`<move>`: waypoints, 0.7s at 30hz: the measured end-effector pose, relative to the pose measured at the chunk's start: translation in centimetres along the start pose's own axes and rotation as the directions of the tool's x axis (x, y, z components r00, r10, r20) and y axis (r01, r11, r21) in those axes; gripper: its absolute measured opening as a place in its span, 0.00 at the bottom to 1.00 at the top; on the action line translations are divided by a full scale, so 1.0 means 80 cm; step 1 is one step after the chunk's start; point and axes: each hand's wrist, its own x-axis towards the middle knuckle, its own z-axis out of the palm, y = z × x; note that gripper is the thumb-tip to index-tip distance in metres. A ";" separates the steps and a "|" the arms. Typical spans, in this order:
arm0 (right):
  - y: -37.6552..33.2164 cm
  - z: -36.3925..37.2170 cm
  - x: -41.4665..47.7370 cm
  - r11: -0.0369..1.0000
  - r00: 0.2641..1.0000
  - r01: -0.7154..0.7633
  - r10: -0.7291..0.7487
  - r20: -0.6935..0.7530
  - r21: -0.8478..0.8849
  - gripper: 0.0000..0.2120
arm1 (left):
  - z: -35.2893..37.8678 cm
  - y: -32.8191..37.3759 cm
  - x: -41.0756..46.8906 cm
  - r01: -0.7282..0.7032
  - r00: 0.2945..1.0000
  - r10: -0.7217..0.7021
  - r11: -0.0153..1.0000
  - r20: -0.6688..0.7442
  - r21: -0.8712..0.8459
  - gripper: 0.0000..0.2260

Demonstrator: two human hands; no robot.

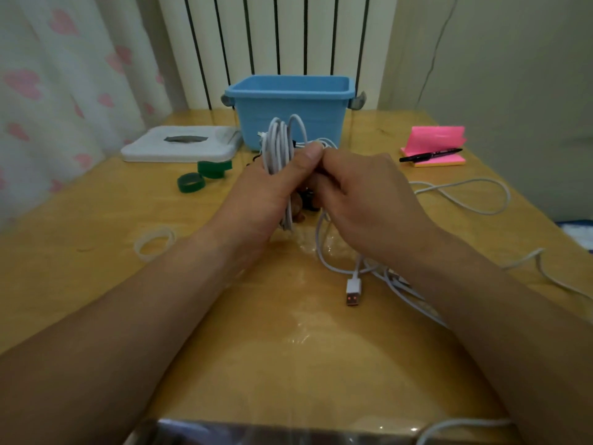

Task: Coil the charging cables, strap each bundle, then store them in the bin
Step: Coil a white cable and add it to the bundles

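My left hand (269, 194) grips a coil of white charging cable (279, 146), held upright above the table's middle. My right hand (362, 194) meets it thumb to thumb and pinches the same cable; something small and dark shows between the palms, too hidden to name. The cable's loose tail runs down to a USB plug (353, 292) lying on the table. A blue bin (290, 107) stands open just behind the coil. Two green straps (202, 175) lie left of my hands, and a pale strap loop (155, 242) lies nearer on the left.
A second white cable (465, 194) sprawls over the right side of the wooden table (288, 364). A white flat box (183, 143) sits at the back left. Pink sticky notes with a black pen (433, 152) sit at the back right. Curtain and radiator stand behind.
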 end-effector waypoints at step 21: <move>0.035 -0.032 0.008 0.913 0.929 -0.347 0.304 0.210 0.215 0.08 | -0.053 -0.002 0.033 -0.114 0.948 -0.086 0.805 -0.305 -0.582 0.15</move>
